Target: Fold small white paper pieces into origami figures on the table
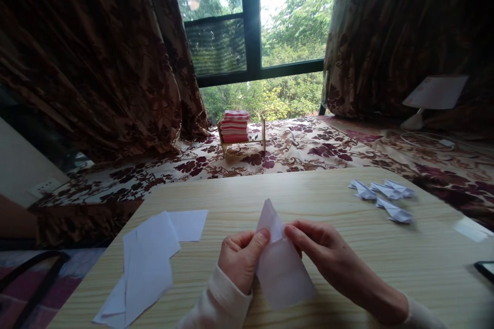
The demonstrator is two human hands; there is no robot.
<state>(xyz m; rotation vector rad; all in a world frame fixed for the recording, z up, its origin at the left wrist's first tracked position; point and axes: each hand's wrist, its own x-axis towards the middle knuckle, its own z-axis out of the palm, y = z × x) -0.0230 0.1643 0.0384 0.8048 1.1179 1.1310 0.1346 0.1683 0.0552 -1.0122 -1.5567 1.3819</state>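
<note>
A white sheet of paper point(283, 277), its far end folded to a point, is held up between both hands over the table. My left hand point(243, 254) pinches its left edge, thumb on top near the fold. On the opposite edge, my right hand point(320, 241) grips with thumb and forefinger at the base of the pointed part. The fingers behind the paper are partly hidden. Several white folded paper pieces point(393, 211) lie at the table's far right. Loose white paper sheets point(148, 262) overlap in a pile to the left of my left hand.
The pale wooden table point(216, 195) stands before a ledge covered in flowered cloth point(301, 151). On that ledge are a small rack point(264, 136) with folded striped cloths point(235, 126) and a lamp point(436, 92) with its cord. A dark-edged object point(484, 270) lies at the right edge.
</note>
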